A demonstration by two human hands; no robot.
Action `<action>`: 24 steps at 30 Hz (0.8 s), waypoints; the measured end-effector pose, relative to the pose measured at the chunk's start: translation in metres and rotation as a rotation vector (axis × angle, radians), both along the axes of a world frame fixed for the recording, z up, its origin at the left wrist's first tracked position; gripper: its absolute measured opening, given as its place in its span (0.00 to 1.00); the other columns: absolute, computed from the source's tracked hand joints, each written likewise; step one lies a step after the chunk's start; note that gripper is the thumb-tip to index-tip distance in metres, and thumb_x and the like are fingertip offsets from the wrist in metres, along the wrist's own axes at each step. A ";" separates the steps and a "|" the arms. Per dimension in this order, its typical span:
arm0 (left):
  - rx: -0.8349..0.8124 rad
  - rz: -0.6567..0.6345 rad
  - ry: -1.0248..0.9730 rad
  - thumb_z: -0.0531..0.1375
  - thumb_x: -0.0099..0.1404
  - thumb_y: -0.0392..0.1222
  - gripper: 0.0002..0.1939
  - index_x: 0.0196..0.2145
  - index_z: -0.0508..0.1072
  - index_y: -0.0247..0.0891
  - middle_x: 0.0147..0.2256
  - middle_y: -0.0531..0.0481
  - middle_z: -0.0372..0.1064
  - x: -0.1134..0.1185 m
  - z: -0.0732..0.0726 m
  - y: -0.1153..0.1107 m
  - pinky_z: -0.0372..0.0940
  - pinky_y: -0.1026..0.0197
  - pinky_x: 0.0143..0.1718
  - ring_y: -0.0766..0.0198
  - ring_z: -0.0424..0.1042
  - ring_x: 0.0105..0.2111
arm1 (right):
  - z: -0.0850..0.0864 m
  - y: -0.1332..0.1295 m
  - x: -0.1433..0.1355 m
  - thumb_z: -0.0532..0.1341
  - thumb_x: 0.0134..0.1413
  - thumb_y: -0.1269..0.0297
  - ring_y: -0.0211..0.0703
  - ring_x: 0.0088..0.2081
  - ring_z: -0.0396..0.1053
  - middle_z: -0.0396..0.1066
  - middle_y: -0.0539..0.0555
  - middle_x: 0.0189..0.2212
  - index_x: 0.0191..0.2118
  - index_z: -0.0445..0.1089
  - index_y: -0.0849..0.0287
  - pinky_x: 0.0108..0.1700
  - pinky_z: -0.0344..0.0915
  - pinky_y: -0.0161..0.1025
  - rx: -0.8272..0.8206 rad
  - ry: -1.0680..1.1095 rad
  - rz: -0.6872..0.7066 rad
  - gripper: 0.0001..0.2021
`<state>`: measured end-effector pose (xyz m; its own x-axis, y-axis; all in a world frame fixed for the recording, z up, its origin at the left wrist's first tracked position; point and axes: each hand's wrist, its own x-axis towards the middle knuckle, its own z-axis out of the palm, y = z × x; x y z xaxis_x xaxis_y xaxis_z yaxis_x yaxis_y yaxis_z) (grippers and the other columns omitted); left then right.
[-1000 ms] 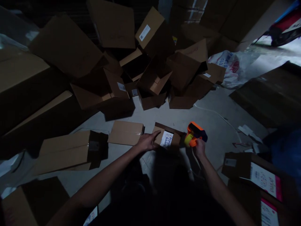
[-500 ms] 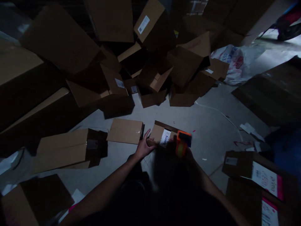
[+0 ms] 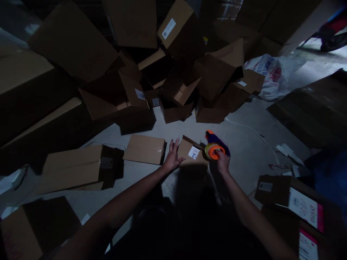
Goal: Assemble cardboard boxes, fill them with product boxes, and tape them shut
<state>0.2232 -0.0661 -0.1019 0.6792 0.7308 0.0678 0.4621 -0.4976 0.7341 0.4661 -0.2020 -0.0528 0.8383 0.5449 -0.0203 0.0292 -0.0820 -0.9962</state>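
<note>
A small cardboard box lies on the floor in front of me, with a printed white paper on or in it and a narrow flap raised along its far side. My left hand rests at the box's left side, fingers stretched and thumb spread toward the near edge. At the box's right end, my right hand grips a tape dispenser with orange and dark blue-purple parts and a yellowish roll. Shadow hides the box's near side, and I cannot tell whether tape touches it.
Left of my left hand lies a closed flat carton, with a longer carton beyond it. Open boxes are heaped across the back. A plastic sack lies back right, and labelled cartons stand at lower right.
My right hand has moved right and turned the tape dispenser, its roll now facing me. My left hand has shifted slightly right and forward, and its fingers have straightened beside the box.
</note>
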 end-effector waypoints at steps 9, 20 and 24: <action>0.332 -0.282 0.373 0.53 0.76 0.43 0.29 0.72 0.57 0.52 0.74 0.47 0.49 0.004 -0.004 -0.008 0.42 0.29 0.71 0.44 0.41 0.75 | -0.019 -0.048 -0.047 0.68 0.48 0.49 0.55 0.51 0.73 0.73 0.63 0.56 0.62 0.68 0.63 0.52 0.70 0.48 -0.059 0.190 0.103 0.37; -0.152 -0.173 0.150 0.59 0.71 0.39 0.27 0.67 0.68 0.44 0.72 0.45 0.55 0.005 0.031 -0.007 0.34 0.36 0.74 0.49 0.44 0.75 | -0.055 -0.037 -0.038 0.66 0.56 0.49 0.58 0.59 0.70 0.70 0.62 0.59 0.65 0.65 0.55 0.61 0.66 0.57 -0.123 -0.356 0.316 0.33; -0.777 0.157 -0.194 0.57 0.74 0.42 0.20 0.59 0.74 0.37 0.62 0.39 0.70 0.021 0.047 -0.006 0.51 0.46 0.72 0.53 0.65 0.66 | -0.085 -0.059 -0.023 0.65 0.57 0.55 0.60 0.56 0.71 0.69 0.63 0.57 0.69 0.58 0.53 0.56 0.70 0.57 -0.100 -0.549 0.419 0.36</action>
